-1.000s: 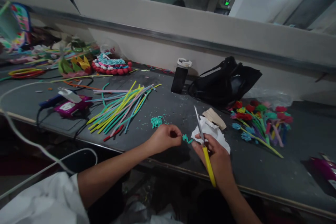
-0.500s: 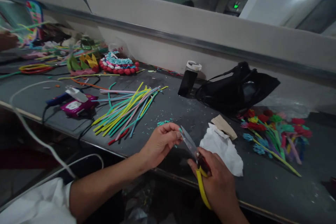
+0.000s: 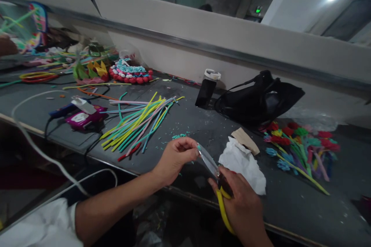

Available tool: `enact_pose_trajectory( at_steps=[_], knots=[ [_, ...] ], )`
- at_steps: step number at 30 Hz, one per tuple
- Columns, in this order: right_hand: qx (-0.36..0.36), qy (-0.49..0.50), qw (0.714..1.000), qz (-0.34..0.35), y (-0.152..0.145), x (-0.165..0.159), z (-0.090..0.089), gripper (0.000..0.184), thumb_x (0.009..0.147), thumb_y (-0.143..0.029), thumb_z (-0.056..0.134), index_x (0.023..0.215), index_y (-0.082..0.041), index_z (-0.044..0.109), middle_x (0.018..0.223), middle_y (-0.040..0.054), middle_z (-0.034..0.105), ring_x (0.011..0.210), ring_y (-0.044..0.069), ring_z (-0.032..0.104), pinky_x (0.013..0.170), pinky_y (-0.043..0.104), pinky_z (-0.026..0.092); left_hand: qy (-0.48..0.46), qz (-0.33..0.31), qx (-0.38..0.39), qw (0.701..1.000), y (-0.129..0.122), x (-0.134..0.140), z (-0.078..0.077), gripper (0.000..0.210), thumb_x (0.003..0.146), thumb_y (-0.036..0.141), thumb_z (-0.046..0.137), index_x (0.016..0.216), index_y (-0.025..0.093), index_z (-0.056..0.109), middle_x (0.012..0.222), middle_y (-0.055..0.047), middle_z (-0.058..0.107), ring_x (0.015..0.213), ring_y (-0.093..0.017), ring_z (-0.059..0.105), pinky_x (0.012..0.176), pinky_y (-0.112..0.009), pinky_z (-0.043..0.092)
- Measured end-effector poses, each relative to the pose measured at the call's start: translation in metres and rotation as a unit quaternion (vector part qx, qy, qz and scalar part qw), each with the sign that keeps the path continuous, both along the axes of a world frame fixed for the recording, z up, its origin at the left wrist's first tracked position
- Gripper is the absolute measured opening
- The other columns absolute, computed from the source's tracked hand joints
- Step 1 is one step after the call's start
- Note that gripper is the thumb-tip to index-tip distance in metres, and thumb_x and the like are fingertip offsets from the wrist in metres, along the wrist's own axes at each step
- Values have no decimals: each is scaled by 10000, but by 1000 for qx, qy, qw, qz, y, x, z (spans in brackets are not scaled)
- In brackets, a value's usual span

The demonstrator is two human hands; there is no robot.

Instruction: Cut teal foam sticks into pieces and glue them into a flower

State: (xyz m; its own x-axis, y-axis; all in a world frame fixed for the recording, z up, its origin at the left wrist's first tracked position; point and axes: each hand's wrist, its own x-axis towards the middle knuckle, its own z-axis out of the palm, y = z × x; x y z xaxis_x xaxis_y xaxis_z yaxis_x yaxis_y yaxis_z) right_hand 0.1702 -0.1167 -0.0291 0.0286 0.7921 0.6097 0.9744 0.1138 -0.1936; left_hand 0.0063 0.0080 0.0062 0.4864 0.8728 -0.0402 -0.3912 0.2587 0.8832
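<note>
My right hand is closed around the yellow handles of a pair of scissors. Their blades point up and to the left, reaching the fingertips of my left hand. Thumb and index finger of that hand are pinched together on a small teal piece, mostly covered by the fingers. Just behind my left hand lies a little heap of teal clippings, with more bits scattered around. Further left, a bundle of yellow, teal, pink and blue pipe cleaners rests on the dark table.
A crumpled white paper and brown cardboard lie right of my hands, before pipe-cleaner flowers. Behind stand a bottle and black bag. At left are a purple device, white cable and another person's hand.
The scissor blades have shifted slightly at my left fingertips. Both hands stay nearly in place with the same grips, while the whole view has moved a little.
</note>
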Motion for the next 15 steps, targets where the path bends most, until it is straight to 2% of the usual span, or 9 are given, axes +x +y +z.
enact_pose_trajectory(
  at_steps=[15],
  knots=[
    [-1,-5,1000,-3,0,-4,-1,304,941,-413,533,1092,-165,623,844,66,713,758,198,666,713,300,508,-18,-5,-52,998,-5,3,3,95,636,177,730,679,153,649,607,16,611,582,-89,518,614,-223,395]
  ],
)
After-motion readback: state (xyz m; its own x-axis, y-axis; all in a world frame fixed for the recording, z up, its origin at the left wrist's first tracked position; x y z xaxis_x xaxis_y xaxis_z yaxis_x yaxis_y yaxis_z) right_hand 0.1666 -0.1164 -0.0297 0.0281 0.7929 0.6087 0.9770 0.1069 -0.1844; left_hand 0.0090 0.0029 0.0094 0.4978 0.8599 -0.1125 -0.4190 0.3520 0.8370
